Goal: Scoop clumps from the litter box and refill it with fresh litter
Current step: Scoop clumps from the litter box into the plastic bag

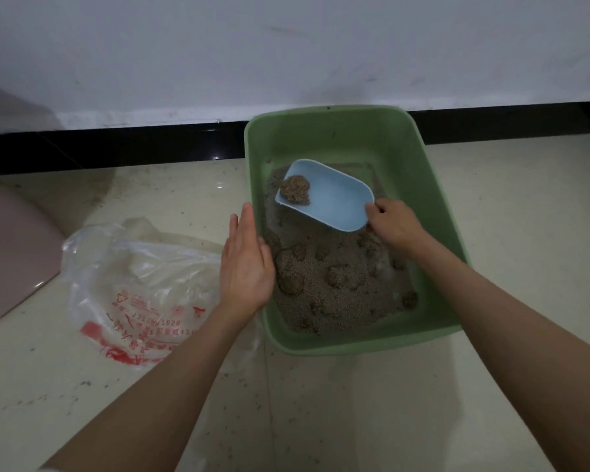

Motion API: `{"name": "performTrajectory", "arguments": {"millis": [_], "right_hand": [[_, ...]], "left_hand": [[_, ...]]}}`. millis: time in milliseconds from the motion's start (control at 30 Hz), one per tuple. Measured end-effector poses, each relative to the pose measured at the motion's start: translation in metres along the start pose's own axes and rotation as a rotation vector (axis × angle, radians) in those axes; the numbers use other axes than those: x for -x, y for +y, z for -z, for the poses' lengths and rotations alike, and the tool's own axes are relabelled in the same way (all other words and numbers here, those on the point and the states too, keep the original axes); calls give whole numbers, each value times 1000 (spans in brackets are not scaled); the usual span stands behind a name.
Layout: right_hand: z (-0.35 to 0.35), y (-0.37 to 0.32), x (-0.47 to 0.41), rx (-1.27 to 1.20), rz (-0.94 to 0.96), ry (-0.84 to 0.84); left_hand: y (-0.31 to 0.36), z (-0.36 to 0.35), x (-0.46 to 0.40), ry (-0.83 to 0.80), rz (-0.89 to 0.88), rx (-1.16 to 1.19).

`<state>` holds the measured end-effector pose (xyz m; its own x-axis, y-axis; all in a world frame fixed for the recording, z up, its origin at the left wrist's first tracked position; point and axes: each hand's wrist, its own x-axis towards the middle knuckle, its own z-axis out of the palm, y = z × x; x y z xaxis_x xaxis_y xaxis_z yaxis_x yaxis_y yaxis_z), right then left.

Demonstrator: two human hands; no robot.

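Now gripping the blue scoop (331,199) in the right hand (394,224), clump (295,189) aboard.
Holding the left hand (246,264) flat, fingers straight and together, by the litter box (433,185) rim.

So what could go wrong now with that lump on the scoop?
The clump sits near the front lip of the blue scoop, so a tilt could drop it back into the litter box. The plastic bag lies crumpled on the floor, and the left hand isn't holding it open, so litter might spill.
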<state>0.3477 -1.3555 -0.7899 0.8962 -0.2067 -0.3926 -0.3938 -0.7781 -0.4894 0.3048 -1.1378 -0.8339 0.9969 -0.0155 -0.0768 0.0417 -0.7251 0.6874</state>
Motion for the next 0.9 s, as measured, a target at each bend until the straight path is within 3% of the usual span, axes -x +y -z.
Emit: {"name": "performTrajectory", "arguments": {"millis": [200,300,400,600,733,900], "right_hand": [[20,-8,32,-68,-2,63],[22,-26,59,-171,37,71],[12,-47,86,-275,43,15],[-37,-86,109,-164,121,-206],[-67,-112,111,95,157,-313],[-85,-160,118,456,241,-287]], "left_hand": [[5,9,-3,-104,18,-115],[-7,25,6,-152,-56,-196],[-38,52,36,-26,-117,-183],[-119,107,85,333,225,-145],[-134,122,91,266,587,142],[-134,125,84,279,674,255]]}}
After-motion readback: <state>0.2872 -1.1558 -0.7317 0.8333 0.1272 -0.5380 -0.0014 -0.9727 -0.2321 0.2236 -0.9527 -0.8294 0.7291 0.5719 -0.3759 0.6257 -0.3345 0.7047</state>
